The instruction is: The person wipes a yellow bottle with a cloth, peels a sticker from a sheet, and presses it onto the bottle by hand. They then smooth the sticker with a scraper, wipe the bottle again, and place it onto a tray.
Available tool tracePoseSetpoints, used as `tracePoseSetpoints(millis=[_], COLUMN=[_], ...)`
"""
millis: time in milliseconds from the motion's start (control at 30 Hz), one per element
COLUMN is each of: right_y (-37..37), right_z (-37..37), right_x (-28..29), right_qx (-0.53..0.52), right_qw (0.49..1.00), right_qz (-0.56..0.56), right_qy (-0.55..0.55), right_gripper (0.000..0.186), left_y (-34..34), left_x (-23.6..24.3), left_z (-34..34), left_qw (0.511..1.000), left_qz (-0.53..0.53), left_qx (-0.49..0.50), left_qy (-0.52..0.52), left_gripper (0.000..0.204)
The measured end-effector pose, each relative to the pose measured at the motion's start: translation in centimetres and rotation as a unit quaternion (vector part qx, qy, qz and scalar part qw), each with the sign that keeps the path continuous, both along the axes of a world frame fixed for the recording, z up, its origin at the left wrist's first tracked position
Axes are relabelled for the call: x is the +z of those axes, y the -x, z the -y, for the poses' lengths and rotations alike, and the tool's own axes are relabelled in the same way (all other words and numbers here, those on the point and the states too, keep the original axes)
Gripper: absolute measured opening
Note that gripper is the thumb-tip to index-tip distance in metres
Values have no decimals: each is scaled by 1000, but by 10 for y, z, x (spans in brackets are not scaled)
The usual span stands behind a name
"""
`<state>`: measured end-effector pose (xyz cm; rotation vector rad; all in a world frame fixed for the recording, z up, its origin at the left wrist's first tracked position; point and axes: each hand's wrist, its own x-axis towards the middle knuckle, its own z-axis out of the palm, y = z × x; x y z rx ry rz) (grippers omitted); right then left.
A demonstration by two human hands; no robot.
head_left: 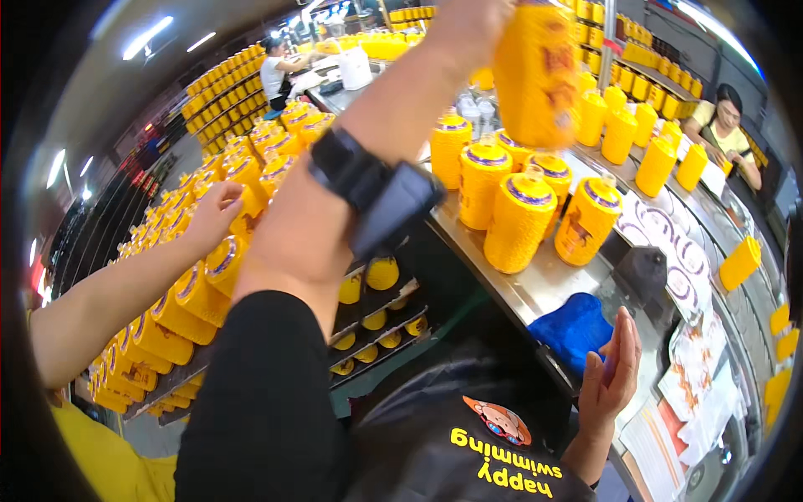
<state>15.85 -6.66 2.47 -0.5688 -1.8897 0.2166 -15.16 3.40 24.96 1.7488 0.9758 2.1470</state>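
My left hand [478, 23], partly cut off by the top edge, grips a yellow bottle [539, 79] and holds it raised over the bench; the bottle is slightly blurred. Below it, several yellow textured bottles [519, 222] with purple-and-white rings round their shoulders stand upright on the metal bench [493, 289]. A black watch-like device is strapped to my left forearm. My right hand [615, 364] is open by the bench's near edge, fingers stretched out and holding nothing. Beside it lie a crumpled blue cloth [577, 330] and a dark grey object [642, 272].
At left, a rack [188, 376] carries many yellow bottles; a co-worker's bare arm [134, 284] reaches over them. Ring-shaped labels [665, 243] and printed sheets [694, 368] cover the bench's right side. Farther right, a conveyor [711, 226] carries bottles past a seated person [726, 134].
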Motion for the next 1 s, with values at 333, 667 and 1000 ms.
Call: tracePoseSetpoints(millis=[333,667,1000], right_y=[-66,-122,-171], right_z=[3,-5,-50], right_x=[-15,13,88], right_qx=[-141,-205,-332], right_qw=[987,968,914], right_qz=[57,73,179], right_qy=[59,127,147], right_gripper=[38,37,30], left_y=[171,265,311], left_x=[18,-40,-122], left_z=[-81,-143,-196], left_qw=[901,817,806], left_qz=[-172,-209,-303], left_qx=[393,507,353], left_qy=[58,180,367], left_gripper=[45,52,51])
